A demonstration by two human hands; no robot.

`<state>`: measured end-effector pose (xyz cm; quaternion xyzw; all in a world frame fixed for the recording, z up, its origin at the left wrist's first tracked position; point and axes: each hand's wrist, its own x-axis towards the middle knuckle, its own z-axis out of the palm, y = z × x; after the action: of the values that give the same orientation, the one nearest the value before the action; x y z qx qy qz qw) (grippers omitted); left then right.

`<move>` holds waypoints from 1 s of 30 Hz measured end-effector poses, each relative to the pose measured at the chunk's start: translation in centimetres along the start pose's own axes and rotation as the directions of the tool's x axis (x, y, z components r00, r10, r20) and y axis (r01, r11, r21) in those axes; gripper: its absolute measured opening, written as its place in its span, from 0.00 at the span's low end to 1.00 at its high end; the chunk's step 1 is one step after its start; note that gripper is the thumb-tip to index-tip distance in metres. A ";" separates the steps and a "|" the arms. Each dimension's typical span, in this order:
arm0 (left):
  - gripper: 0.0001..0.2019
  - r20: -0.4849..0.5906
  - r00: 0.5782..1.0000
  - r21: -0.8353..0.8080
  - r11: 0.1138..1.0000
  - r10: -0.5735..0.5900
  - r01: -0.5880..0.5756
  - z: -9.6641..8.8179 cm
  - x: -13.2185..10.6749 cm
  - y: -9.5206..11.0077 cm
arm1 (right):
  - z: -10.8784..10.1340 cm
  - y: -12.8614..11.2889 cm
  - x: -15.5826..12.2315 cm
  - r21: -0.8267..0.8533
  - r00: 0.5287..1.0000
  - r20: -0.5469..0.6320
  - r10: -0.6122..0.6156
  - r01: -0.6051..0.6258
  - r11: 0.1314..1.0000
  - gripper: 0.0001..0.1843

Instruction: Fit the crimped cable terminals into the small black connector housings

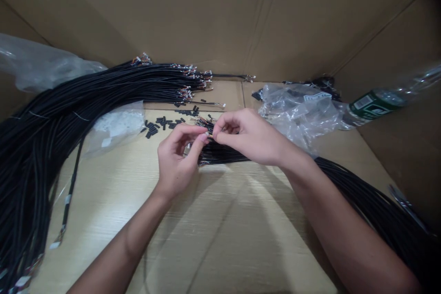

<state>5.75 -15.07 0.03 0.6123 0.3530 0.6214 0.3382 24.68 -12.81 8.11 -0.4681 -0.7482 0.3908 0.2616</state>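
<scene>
My left hand pinches a small white connector between thumb and index finger. Close on its right, my right hand has thumb and fingertips pressed together around a thin wire end, mostly hidden by the fingers. Beneath both hands lies a bundle of black cables with bare wire ends pointing left; it runs off to the lower right under my right forearm. Short black tube pieces are scattered on the table just beyond my left hand.
A large bundle of black cables with white connectors fills the left side. Near it lies a bag of white pieces. Crumpled clear plastic and a green-labelled bottle sit at the right. Cardboard walls enclose the table.
</scene>
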 end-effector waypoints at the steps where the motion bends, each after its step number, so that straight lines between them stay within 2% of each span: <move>1: 0.06 0.005 1.000 -0.025 0.999 -0.026 0.026 0.0 0.0 0.0 | 0.0 0.0 0.0 0.020 1.000 0.007 0.017 -0.017 1.000 0.08; 5: 0.06 0.021 0.995 -0.094 0.991 -0.093 0.095 0.1 0.2 0.3 | 0.1 -0.2 0.2 0.092 0.997 0.032 0.070 -0.072 0.993 0.09; 10: 0.05 0.034 0.991 -0.113 0.985 -0.126 0.129 0.0 0.3 0.6 | 0.1 -0.1 0.3 0.155 0.995 0.052 0.085 -0.092 0.984 0.09; 23: 0.06 0.039 0.991 -0.105 0.985 -0.131 0.135 0.1 0.2 0.3 | -0.1 0.2 0.2 0.163 0.994 0.072 0.085 -0.096 0.982 0.10; 30: 0.06 0.037 0.997 -0.067 0.995 -0.074 0.076 0.1 0.1 0.1 | -0.2 0.5 0.3 0.186 0.992 0.091 0.090 -0.105 0.977 0.09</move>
<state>5.82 -15.00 0.15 0.5974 0.3483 0.6093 0.3881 24.95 -12.40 7.83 -0.4605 -0.6935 0.4920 0.2548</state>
